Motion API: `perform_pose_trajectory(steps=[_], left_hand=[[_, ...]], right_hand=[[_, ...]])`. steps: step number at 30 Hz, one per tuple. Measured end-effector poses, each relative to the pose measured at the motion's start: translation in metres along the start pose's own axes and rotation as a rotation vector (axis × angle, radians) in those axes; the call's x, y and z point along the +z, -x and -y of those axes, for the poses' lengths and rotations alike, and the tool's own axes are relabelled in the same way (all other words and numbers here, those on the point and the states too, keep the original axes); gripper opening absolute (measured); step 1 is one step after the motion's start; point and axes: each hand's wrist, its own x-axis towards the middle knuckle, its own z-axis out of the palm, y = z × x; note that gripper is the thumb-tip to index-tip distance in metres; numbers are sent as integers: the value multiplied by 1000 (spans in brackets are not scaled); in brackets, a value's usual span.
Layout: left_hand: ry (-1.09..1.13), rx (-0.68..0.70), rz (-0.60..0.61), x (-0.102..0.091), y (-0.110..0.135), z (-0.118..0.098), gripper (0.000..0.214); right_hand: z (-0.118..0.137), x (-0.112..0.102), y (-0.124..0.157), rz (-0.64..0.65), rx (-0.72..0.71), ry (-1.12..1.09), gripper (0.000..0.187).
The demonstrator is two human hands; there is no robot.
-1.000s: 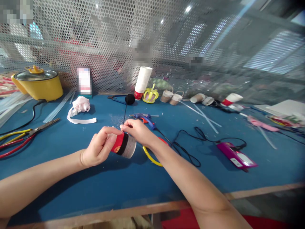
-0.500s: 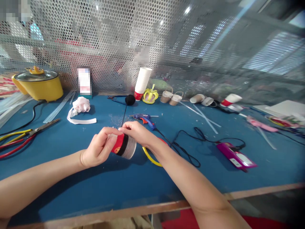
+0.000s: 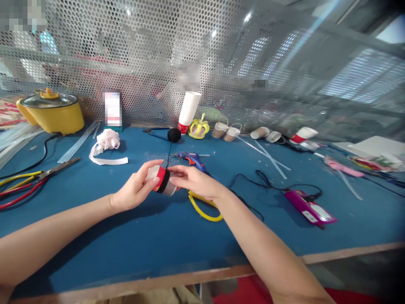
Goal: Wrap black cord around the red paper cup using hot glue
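Observation:
A red and white paper cup (image 3: 160,179) lies tilted on its side between my hands, above the blue table. Black yarn (image 3: 164,180) is wound in a band around it, and a strand leads back to the black yarn ball (image 3: 174,135). My left hand (image 3: 136,185) grips one end of the cup, thumb in front and fingers behind. At the other end, my right hand (image 3: 190,180) holds the cup with thumb and fingers around it. Beyond my right hand lies a blue hot glue gun (image 3: 191,158). Yellow handles (image 3: 205,211) lie partly beneath my right forearm.
At left are large red-and-yellow-handled scissors (image 3: 38,181), a pink ribbon bundle (image 3: 108,140) and a yellow electric pot (image 3: 52,116). Stacked paper cups (image 3: 190,109), a yellow crown-like piece (image 3: 198,128) and small baskets (image 3: 220,130) line the back. A purple power strip (image 3: 310,207) and cables lie right.
The cup has turned and risen slightly in my hands. My right hand has moved from the yarn strand onto the cup's right end, with its fingers spread wider.

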Motion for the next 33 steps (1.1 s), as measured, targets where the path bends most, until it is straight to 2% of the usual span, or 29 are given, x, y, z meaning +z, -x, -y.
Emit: perform_pose_trajectory(steps=[5, 8, 11, 14, 18, 22, 24, 26, 29, 33], left_hand=[[116, -159, 25, -1, -6, 3, 36], [115, -200, 53, 0, -6, 7, 35], [104, -199, 89, 1, -5, 7, 35], [91, -166, 100, 2, -4, 4, 33], [90, -146, 106, 3, -5, 2, 31], [65, -210, 104, 5, -4, 6, 30], [48, -233, 70, 6, -3, 7, 29], [21, -260, 31, 5, -4, 7, 28], [-36, -279, -5, 4, -5, 5, 27], [-115, -267, -37, 2, -6, 3, 25]], right_hand=[[-5, 16, 6, -178, -102, 415, 54], [-5, 20, 9, -161, -131, 507, 61], [-5, 19, 6, -126, -133, 412, 61], [-6, 15, -5, -108, -127, 216, 60], [3, 12, -22, -138, -96, 9, 66], [16, 14, -39, -140, -112, -24, 63], [20, 13, -46, -114, -94, 53, 58], [20, 7, -50, -157, -8, 268, 47], [11, -18, -50, -354, 128, 566, 23], [-8, -61, -39, -595, 266, 744, 24]])
